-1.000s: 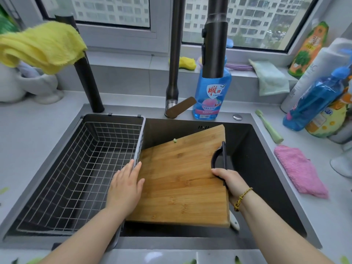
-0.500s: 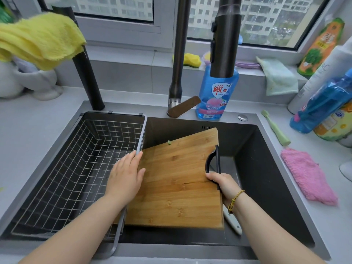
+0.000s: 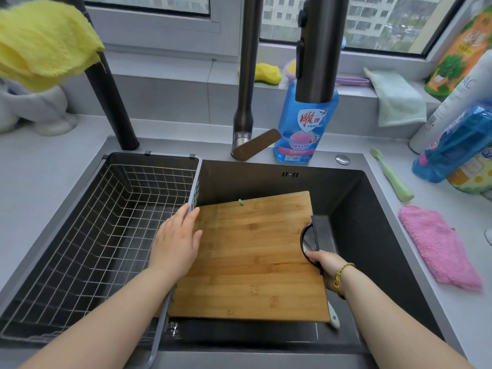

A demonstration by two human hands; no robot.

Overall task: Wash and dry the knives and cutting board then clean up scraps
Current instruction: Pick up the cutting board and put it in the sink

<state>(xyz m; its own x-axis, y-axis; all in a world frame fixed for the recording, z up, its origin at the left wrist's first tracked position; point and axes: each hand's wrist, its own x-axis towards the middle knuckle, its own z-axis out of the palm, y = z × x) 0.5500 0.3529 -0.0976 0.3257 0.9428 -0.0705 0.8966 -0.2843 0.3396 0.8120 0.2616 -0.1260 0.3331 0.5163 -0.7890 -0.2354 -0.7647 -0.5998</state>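
Observation:
A bamboo cutting board [image 3: 255, 259] with a black handle on its right edge lies tilted in the dark sink [image 3: 372, 235]. A small green scrap [image 3: 241, 202] sits near its far edge. My left hand [image 3: 177, 243] rests flat with straight fingers on the board's left edge, beside the basket rim. My right hand [image 3: 326, 267] grips the board's right edge at the lower end of the black handle. A white knife handle [image 3: 334, 319] pokes out from under the board's near right corner; its blade is hidden.
A wire drain basket [image 3: 87, 241] fills the sink's left half. The tap spout [image 3: 319, 49] hangs above the board, with its lever [image 3: 255, 146] and a blue dish soap bottle [image 3: 303, 131] behind. A pink cloth [image 3: 439, 243], green brush [image 3: 391, 174] and bottles stand on the right counter. A yellow cloth [image 3: 42, 41] hangs top left.
The board has swung clockwise and lowered a little in the sink, so its far edge lies more level. Both hands stay on its edges. The view moved closer.

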